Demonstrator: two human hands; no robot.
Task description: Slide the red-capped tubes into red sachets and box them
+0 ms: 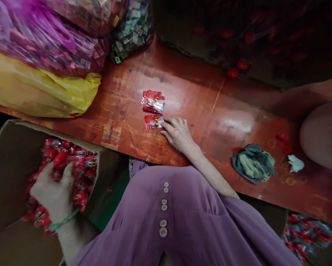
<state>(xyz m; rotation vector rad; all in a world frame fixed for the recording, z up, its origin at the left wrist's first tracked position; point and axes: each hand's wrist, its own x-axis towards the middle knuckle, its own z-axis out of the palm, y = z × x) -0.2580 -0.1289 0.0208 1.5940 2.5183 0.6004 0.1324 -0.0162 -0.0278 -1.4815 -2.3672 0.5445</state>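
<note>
My left hand (pixel 55 188), a green bangle (pixel 64 220) at its wrist, reaches down into a cardboard box at the lower left. Its fingers are bent around a glossy red rounded piece (pixel 60 158) on top of a heap of small red wrapped pieces (pixel 84 173); some blur hides the exact grip. On the table, my right hand (pixel 179 133) has thumb and forefinger at the right edge of a single red printed card (pixel 152 122) in a shiny clear sleeve. Just beyond lies an uneven stack of similar red cards (pixel 152 101).
The cardboard box (pixel 5 166) stands against the reddish table (pixel 121 125). Bulging bags, one yellow (pixel 44 88), one purple (pixel 55 48), crowd the back left. A crumpled grey-green cloth (pixel 253 164) and a white scrap (pixel 295 163) lie right, near a pale rounded container (pixel 321 133).
</note>
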